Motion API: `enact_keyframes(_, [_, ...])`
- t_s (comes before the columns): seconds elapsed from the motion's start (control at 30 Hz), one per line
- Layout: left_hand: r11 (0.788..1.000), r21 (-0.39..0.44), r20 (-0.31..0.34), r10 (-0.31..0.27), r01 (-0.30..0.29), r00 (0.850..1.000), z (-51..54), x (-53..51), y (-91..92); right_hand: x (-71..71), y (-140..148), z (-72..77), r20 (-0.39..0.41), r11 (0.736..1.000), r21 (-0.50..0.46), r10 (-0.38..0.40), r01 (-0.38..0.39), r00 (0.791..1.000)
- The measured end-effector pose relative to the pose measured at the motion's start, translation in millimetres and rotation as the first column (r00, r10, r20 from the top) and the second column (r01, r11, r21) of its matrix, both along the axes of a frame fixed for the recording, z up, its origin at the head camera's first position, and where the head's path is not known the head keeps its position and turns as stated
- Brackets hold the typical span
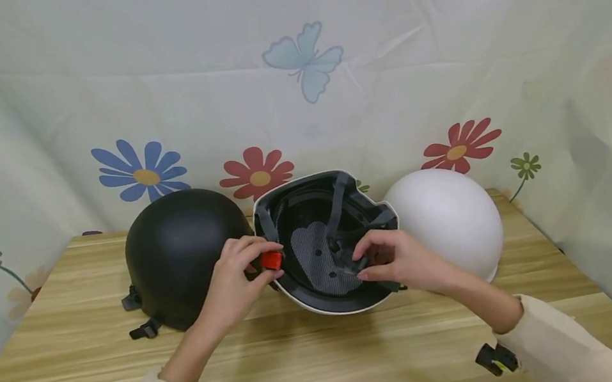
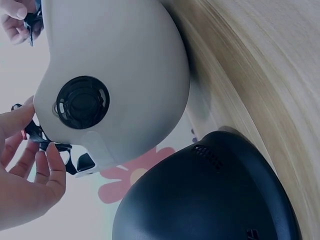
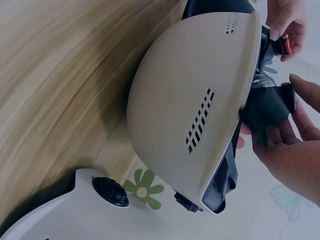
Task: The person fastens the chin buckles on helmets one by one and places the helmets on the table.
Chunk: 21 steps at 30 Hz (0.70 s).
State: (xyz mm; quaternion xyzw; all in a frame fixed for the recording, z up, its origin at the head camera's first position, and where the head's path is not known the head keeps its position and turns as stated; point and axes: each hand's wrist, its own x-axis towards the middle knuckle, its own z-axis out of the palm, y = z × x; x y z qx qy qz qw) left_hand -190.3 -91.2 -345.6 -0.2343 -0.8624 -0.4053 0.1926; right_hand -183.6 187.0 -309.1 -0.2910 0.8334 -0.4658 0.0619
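Note:
Between two other helmets, a white helmet (image 1: 312,305) lies upturned on the table, its black padded inside and straps facing up. My left hand (image 1: 236,281) pinches a black strap buckle with a red part (image 1: 271,260) at the helmet's left rim. Over the helmet's right part, my right hand (image 1: 399,262) holds a black strap end between thumb and fingers. In the right wrist view that end carries a dark chin pad (image 3: 267,112). The two held ends are apart. A round black dial (image 2: 83,102) shows on the white shell in the left wrist view.
On the left stands a black helmet (image 1: 186,252), dome up, with black clips (image 1: 144,328) at its lower edge. To the right is another white helmet (image 1: 445,218), also dome up. A curtain (image 1: 400,23) with flowers and butterflies hangs behind the wooden table (image 1: 317,364).

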Motion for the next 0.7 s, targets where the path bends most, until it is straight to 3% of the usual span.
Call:
enact_keyframes(0.23, [1.0, -0.002, -0.019, -0.021, 0.021, 1.0, -0.9, -0.7, 0.3, -1.2, 2.4, -1.5, -0.009, 0.999, 0.013, -0.04, 0.04, 0.999])
enact_keyframes(0.47, [1.0, -0.008, -0.022, -0.02, 0.02, 1.0, -1.1, -0.5, 2.1, -5.7, 6.3, -1.8, -0.066, 0.998, -0.004, -0.068, 0.068, 0.995])
enact_keyframes(0.7, [0.999, 0.007, -0.022, -0.049, 0.049, 0.999, 0.1, 0.8, 3.9, -6.7, 7.1, -2.2, -0.041, 0.996, 0.006, -0.093, 0.094, 0.995])
